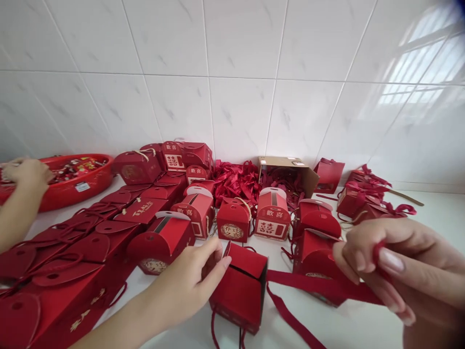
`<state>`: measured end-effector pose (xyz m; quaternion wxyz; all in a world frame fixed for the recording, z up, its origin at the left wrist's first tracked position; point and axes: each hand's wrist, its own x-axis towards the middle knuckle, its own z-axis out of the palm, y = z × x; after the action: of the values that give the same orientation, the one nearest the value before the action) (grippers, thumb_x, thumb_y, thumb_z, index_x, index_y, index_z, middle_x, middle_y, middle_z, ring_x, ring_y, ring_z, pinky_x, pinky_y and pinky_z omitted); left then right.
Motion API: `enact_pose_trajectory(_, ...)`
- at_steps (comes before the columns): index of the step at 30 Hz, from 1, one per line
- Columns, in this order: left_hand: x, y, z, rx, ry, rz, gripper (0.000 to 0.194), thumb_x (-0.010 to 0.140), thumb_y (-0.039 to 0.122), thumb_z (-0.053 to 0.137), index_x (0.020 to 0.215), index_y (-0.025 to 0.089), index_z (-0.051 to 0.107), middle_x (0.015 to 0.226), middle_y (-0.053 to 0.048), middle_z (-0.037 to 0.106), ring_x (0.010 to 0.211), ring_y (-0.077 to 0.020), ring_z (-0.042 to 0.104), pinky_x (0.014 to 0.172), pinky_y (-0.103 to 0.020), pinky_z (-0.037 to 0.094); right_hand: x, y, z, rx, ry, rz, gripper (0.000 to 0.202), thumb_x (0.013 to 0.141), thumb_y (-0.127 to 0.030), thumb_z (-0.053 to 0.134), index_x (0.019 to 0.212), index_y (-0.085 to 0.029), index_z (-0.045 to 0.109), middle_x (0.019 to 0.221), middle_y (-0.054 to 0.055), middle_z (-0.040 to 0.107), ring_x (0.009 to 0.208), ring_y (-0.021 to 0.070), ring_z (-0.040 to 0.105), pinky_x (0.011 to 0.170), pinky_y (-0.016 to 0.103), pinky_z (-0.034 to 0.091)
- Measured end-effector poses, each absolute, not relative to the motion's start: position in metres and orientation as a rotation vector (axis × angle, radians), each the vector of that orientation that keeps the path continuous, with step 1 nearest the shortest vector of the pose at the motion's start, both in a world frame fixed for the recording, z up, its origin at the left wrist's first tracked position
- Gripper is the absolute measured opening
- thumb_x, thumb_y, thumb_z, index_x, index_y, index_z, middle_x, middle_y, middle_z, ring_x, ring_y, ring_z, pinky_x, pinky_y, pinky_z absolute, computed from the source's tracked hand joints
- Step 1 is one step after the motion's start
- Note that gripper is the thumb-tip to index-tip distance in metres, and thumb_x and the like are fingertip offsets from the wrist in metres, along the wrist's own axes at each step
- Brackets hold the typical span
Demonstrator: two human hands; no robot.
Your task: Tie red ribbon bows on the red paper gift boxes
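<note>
A small red gift box (242, 264) lies on the white surface in front of me, with cords trailing from its near end. My left hand (194, 276) pinches the box's left edge between thumb and fingers. Over at the right, my right hand (395, 271) is raised and closed on a dark red ribbon (298, 278). From the fingers the ribbon stretches left to the box's side, and a second strand hangs down below it. Where the ribbon meets the box, I cannot tell how it is attached.
Another person's hand (27, 172) reaches into a red basin (82, 186) of wrapped sweets. Rows of red boxes (141, 208) fill the left. A ribbon heap (238, 182) and an open cardboard box (310, 182) stand by the tiled wall. Bow-tied boxes (363, 196) sit at right.
</note>
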<state>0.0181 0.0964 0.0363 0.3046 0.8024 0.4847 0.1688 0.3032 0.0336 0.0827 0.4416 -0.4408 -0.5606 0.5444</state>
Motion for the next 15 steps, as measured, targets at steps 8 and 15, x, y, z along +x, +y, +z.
enact_pose_trajectory(8,0.008,0.093,0.021,1.551,1.12,0.593,0.03,0.091,0.052,0.041,0.098,0.023,0.045,0.073,0.004,0.047,0.068,-0.0132,0.049,0.065,-0.024,0.043,0.241,0.069,0.044,-1.005,-1.485,1.692,0.041,0.084,-0.055,0.06,0.075,-0.015,0.059,0.074,0.004,0.062,0.066,0.0124,0.061,0.068,0.026,0.05)
enact_pose_trajectory(15,0.02,0.085,0.025,1.461,0.938,0.547,0.03,0.094,0.05,0.038,0.086,0.021,0.043,0.073,0.004,0.048,0.068,-0.0122,0.052,0.066,-0.024,0.047,0.217,0.084,0.014,-1.154,-1.622,1.66,0.046,0.084,-0.059,0.053,0.07,-0.016,0.055,0.06,0.0,0.055,0.053,0.0099,0.051,0.052,0.022,0.043)
